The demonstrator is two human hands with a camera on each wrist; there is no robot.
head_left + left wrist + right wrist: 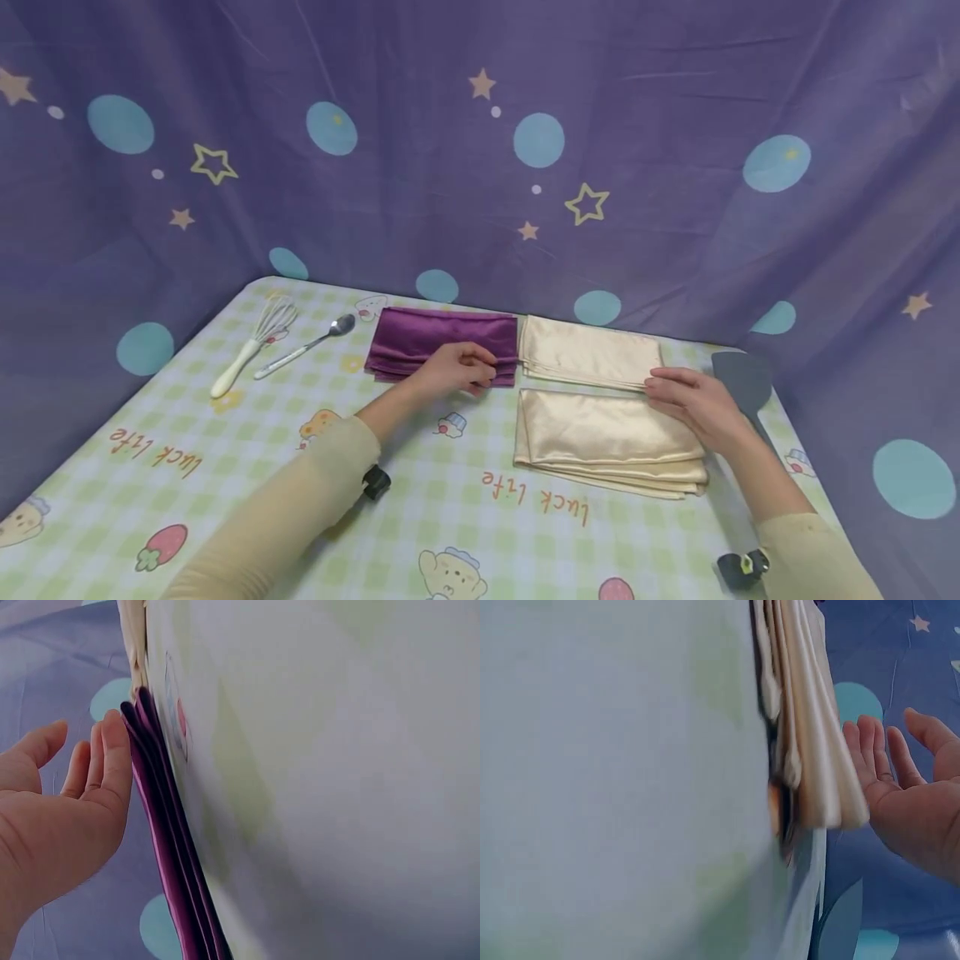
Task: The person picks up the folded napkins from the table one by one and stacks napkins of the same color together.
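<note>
My left hand is over the near right part of a folded purple satin cloth, its fingers loosely bent. In the left wrist view, those fingertips come right up to the layered edge of the purple cloth. At the right, my right hand reaches over two folded cream satin cloths, fingers extended and holding nothing. Its fingertips overlap the right end of the farther cream cloth; the palm is beside the nearer, thicker cream cloth. The right wrist view shows the cream layers next to the fingers.
A white-handled whisk and a metal spoon lie at the far left. A dark grey spatula lies at the right edge, partly behind my right hand. A checked tablecloth covers the table; a purple curtain hangs behind it.
</note>
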